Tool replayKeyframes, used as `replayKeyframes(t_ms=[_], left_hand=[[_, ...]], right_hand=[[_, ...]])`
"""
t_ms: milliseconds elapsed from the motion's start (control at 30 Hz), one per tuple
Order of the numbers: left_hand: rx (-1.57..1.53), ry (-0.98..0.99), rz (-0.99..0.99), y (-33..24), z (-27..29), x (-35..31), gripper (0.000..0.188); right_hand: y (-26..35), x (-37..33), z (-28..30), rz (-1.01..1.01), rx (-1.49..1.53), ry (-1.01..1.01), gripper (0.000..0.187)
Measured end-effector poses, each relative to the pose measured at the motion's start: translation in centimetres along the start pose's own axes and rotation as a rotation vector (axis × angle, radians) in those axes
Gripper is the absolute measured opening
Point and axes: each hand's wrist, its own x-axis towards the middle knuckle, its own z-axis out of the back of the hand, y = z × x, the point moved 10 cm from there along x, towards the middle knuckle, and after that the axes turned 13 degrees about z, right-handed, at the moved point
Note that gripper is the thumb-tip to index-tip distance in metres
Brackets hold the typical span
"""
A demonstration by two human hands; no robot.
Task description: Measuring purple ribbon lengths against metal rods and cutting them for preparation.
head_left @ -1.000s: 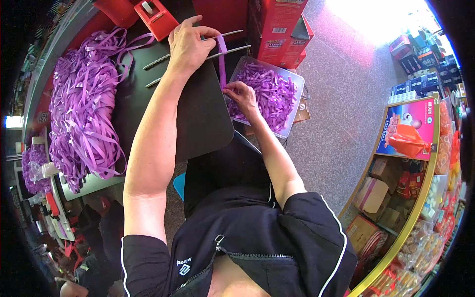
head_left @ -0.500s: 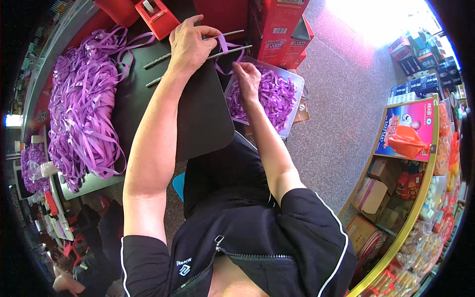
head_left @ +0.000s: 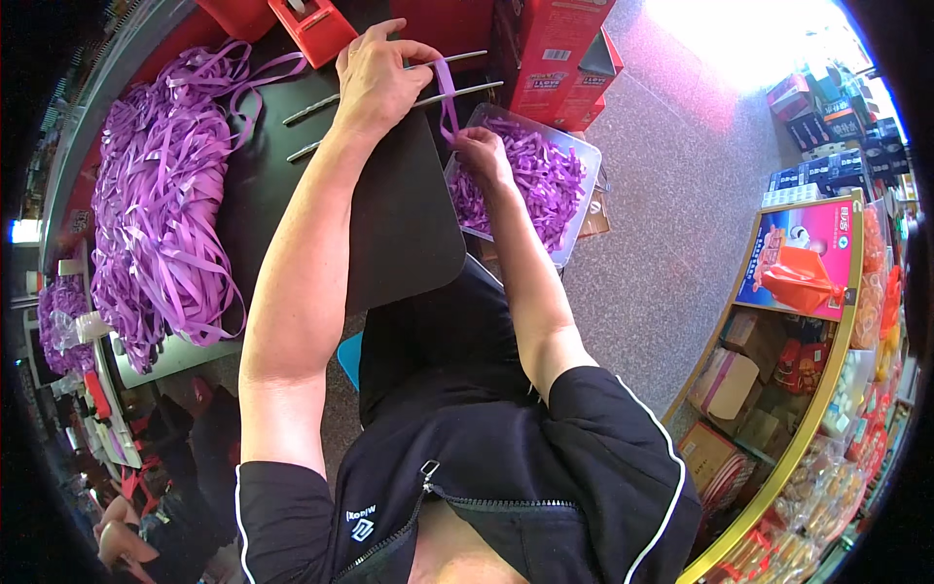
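Note:
Two thin metal rods (head_left: pixel 477 91) lie side by side across a black tabletop (head_left: pixel 404 224), their right ends sticking out past its edge. A narrow purple ribbon (head_left: pixel 447 86) passes over them and hangs down on the right. My left hand (head_left: pixel 377 83) rests across the rods, its thumb and forefinger closed on the ribbon's upper part. Below the rods, my right hand (head_left: pixel 484 156) pinches the ribbon's lower part. Under that hand stands a clear plastic bin (head_left: pixel 590 185) full of short purple ribbon pieces (head_left: pixel 545 190); my wrist covers some of them.
A large heap of purple ribbon (head_left: pixel 165 209) covers the table's left side. Behind my left hand sits a red tape dispenser (head_left: pixel 313 34). Red boxes (head_left: pixel 550 63) are stacked beyond the bin. To the right, a gold-edged display case (head_left: pixel 778 389) borders the speckled floor (head_left: pixel 647 214).
My right hand has moved slightly down, and the loose ribbon loop has drawn into a straighter strip. My left hand has shifted slightly up and right with the rods' right ends.

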Motion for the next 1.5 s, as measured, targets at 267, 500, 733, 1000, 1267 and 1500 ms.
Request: replayKeyframes(t_ms=[267,500,733,1000,1267,1500], left_hand=[[0.023,-0.010,0.001,0.6,-0.2,0.0,0.028],[0.043,0.001,0.004,0.6,-0.3,0.0,0.028],[0.034,0.008,0.002,0.5,-0.3,0.1,0.026],[0.044,0.004,0.001,0.3,0.0,-0.1,0.026],[0.048,-0.020,-0.028,0.1,0.0,-0.2,0.024],[0.034,-0.016,-0.015,0.3,0.0,-0.2,0.022]], right_hand=[[6.8,-3.3,-0.3,0.513,-0.554,-0.226,0.022],[10.6,-6.0,-0.1,0.952,-0.723,-0.264,0.021],[9.5,-6.9,0.2,0.960,-0.550,-0.137,0.019],[8.2,-7.1,0.7,0.946,-0.533,-0.067,0.016],[7.9,-12.3,1.6,0.806,-0.452,0.005,0.012],[15.5,-19.0,2.3,0.739,-0.320,0.068,0.015]])
